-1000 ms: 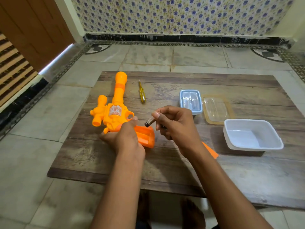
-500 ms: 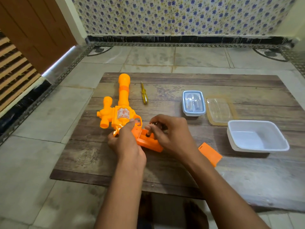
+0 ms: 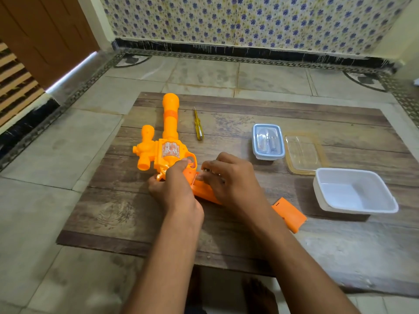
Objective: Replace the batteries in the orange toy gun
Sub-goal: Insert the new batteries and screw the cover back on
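The orange toy gun (image 3: 169, 141) lies on the low wooden table (image 3: 249, 234), barrel pointing away from me, its open grip toward my hands. My left hand (image 3: 173, 189) grips the gun at the trigger and top of the grip. My right hand (image 3: 231, 180) has its fingers curled over the open battery compartment, pinching a battery (image 3: 207, 170) of which only a small metal end shows. The orange battery cover (image 3: 290, 214) lies loose on the table behind my right wrist.
A yellow screwdriver (image 3: 198, 125) lies right of the barrel. A small lidded clear box (image 3: 268, 141), a clear lid with an amber rim (image 3: 303, 152) and an open white tub (image 3: 353, 191) stand at the right. Tiled floor surrounds the table.
My right hand has come down from above the gun and brought the battery into the open grip. The left hand has kept its hold on the gun.
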A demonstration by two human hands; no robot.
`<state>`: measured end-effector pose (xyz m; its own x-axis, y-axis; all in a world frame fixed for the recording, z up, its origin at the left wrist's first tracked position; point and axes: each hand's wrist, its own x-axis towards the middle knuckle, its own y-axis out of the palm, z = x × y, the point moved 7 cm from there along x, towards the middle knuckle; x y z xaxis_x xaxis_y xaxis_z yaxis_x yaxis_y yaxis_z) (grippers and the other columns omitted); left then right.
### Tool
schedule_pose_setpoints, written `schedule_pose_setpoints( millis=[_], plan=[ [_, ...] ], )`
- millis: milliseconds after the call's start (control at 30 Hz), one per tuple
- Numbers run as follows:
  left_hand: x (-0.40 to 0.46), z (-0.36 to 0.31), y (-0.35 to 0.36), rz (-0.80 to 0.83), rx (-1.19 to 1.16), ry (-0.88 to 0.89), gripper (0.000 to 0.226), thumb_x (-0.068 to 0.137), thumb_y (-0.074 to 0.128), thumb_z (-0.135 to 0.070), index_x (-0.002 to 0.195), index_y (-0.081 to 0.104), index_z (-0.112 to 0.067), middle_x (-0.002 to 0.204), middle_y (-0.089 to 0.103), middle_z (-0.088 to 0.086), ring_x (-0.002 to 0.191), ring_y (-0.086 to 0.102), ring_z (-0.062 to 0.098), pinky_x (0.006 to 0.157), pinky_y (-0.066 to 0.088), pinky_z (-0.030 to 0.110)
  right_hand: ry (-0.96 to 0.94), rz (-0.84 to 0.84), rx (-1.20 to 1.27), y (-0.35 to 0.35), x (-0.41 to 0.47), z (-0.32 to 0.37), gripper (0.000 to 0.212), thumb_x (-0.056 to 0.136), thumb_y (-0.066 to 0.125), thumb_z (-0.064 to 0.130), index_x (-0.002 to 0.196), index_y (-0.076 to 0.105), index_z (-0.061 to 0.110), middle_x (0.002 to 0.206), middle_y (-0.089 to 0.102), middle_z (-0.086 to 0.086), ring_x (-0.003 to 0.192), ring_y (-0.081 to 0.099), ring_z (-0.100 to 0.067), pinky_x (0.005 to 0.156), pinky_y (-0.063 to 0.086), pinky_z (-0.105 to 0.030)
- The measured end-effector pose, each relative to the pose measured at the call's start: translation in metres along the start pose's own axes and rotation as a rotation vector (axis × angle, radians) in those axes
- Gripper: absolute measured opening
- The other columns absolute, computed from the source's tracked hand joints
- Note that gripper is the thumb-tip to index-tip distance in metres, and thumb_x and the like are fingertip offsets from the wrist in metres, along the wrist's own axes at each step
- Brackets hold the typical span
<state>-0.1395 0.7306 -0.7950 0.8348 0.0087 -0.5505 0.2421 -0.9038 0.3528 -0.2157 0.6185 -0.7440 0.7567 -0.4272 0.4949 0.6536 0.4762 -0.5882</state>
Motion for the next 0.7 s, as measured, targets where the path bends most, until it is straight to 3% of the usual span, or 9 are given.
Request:
schedule_pose_setpoints(
  millis=[167,267,367,467,567,700],
  plan=[
    [0.000,0.000,-0.001,-0.006,-0.016,0.004,0.069,0.056,0.080,-0.005,0.122,0.061,-0.009,0.110,0.075,0.017,0.090,0.075,0.034,0.081,0.063,0.054,-0.070,-0.016,-0.035,0.001,0.001,0.000,0.019,0.087,0.071,0.019,0.085,0.077,0.001,0.073,0.062,-0.012,0.058,0.061,-0.028,0.052,0.049,-0.039],
    [0.002,0.002,-0.001,-0.009,-0.019,-0.003,0.077,0.047,0.078,-0.012,0.122,0.063,-0.006,0.108,0.075,0.016,0.088,0.076,0.032,0.075,0.063,0.048,-0.100,0.021,-0.062,0.009,0.001,0.002,0.038,0.092,0.054,0.032,0.089,0.075,0.001,0.078,0.060,-0.014,0.060,0.061,-0.035,0.049,0.052,-0.046],
    [0.002,0.004,-0.001,-0.003,-0.024,-0.005,0.075,0.053,0.078,-0.011,0.126,0.062,-0.004,0.111,0.075,0.018,0.089,0.076,0.032,0.067,0.062,0.042,-0.136,0.078,-0.097,0.014,0.002,0.004,0.044,0.092,0.047,0.036,0.101,0.077,0.005,0.084,0.059,-0.014,0.064,0.061,-0.036,0.049,0.053,-0.049],
    [0.003,0.004,-0.002,-0.015,-0.053,0.003,0.049,0.075,0.078,-0.002,0.121,0.063,-0.006,0.107,0.075,0.017,0.083,0.076,0.028,0.075,0.063,0.046,-0.130,0.094,-0.112,0.013,0.002,0.005,0.036,0.090,0.052,0.032,0.098,0.079,0.009,0.091,0.060,-0.011,0.060,0.058,-0.032,0.048,0.052,-0.046],
    [0.003,0.007,0.000,0.015,-0.088,-0.043,0.014,0.087,0.076,-0.004,0.096,0.069,-0.012,0.087,0.076,0.008,0.067,0.074,0.019,0.067,0.062,0.038,-0.096,0.099,-0.100,0.013,0.002,0.002,0.020,0.083,0.067,0.022,0.092,0.081,0.011,0.093,0.064,-0.010,0.060,0.060,-0.030,0.050,0.053,-0.045],
    [0.005,0.007,0.008,0.110,-0.121,-0.045,0.010,0.088,0.076,-0.010,0.096,0.073,-0.014,0.093,0.076,0.007,0.071,0.073,0.018,0.062,0.059,0.031,-0.066,0.045,-0.051,0.005,0.003,0.002,0.015,0.079,0.070,0.014,0.088,0.082,0.011,0.089,0.065,-0.010,0.060,0.060,-0.027,0.050,0.053,-0.046]
  ],
)
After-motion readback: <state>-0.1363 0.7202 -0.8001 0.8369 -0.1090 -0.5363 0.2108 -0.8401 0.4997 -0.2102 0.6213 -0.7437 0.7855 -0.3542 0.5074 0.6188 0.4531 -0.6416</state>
